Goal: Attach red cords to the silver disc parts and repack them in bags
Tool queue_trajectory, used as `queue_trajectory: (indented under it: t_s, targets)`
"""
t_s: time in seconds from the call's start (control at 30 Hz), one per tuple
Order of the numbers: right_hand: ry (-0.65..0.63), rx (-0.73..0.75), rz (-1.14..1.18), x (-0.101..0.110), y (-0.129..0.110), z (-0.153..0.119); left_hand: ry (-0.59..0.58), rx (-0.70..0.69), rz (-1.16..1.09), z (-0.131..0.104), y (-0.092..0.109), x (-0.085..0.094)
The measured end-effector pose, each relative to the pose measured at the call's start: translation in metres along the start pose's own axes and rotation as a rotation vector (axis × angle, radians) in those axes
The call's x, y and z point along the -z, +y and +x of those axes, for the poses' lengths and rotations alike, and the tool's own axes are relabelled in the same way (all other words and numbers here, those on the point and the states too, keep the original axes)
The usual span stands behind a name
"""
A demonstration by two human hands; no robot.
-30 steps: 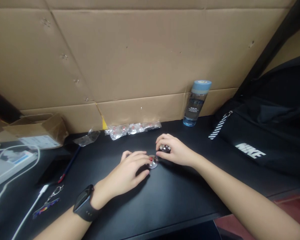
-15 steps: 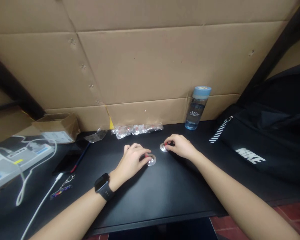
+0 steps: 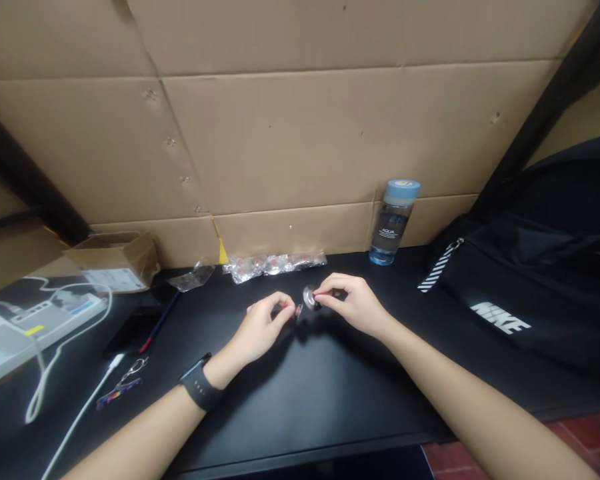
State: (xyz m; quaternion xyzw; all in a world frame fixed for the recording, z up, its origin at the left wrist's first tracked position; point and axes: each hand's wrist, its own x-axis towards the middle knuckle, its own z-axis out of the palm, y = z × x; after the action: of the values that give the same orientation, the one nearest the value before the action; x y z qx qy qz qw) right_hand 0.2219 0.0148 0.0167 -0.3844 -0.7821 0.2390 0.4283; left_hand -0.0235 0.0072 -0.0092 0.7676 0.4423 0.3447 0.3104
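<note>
Above the black tabletop (image 3: 300, 400), my left hand (image 3: 263, 330) pinches a small shiny disc with a red part (image 3: 299, 311), tilted so its edge faces me. Opposite it, my right hand (image 3: 347, 300) grips a second round silver disc (image 3: 309, 298) by its red part, between thumb and fingers. The two discs stand nearly upright, facing each other a short gap apart. Their exact kind I cannot make out. Behind them lies a row of clear plastic packets (image 3: 275, 265) with similar silver and red pieces inside.
A water bottle (image 3: 393, 223) stands by the cardboard wall (image 3: 290, 133). To the right sits a black bag (image 3: 520, 280). On the left are a small cardboard box (image 3: 115, 257), a power strip (image 3: 50, 323), a white cable (image 3: 80, 417), a phone (image 3: 130, 331) and a keychain (image 3: 120, 390).
Both discs have been lifted off the tabletop and turned from lying flat to nearly upright. My hands have brought them closer together.
</note>
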Motion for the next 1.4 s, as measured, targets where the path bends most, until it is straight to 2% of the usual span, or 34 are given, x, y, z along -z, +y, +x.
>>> queue_trajectory:
  t_s: [0.1,0.23,0.63,0.8,0.97,1.07,1.17,1.23,1.3,1.4]
  targets:
    - [-0.012,0.108,0.096,-0.007,-0.010,-0.002,0.010,-0.001,-0.264,0.001,0.001,-0.002]
    - [0.007,0.132,0.119,-0.016,-0.013,-0.005,0.000,0.018,-0.377,-0.001,0.004,-0.003]
    - [-0.068,-0.103,0.424,-0.031,-0.006,-0.015,0.044,0.040,-0.263,-0.003,0.009,-0.001]
    - [-0.083,-0.159,0.395,-0.034,-0.009,-0.016,0.051,0.068,-0.273,-0.001,0.009,-0.001]
    - [-0.113,-0.128,0.445,-0.036,-0.009,-0.016,0.047,0.060,-0.281,0.000,0.011,0.000]
    - [-0.074,-0.081,0.384,-0.039,-0.006,-0.015,0.012,0.025,-0.214,-0.001,0.013,0.003]
    - [-0.009,-0.075,0.267,-0.038,-0.002,-0.014,-0.047,-0.110,0.120,0.002,0.006,0.016]
    - [0.036,-0.095,0.215,-0.033,0.002,-0.012,-0.038,-0.169,0.418,0.006,-0.009,0.034]
    - [0.071,-0.125,0.192,-0.026,0.007,-0.009,0.067,-0.083,0.630,0.010,-0.033,0.060]
    - [0.117,-0.147,0.176,-0.013,0.014,-0.005,0.244,0.128,0.862,0.014,-0.074,0.100]
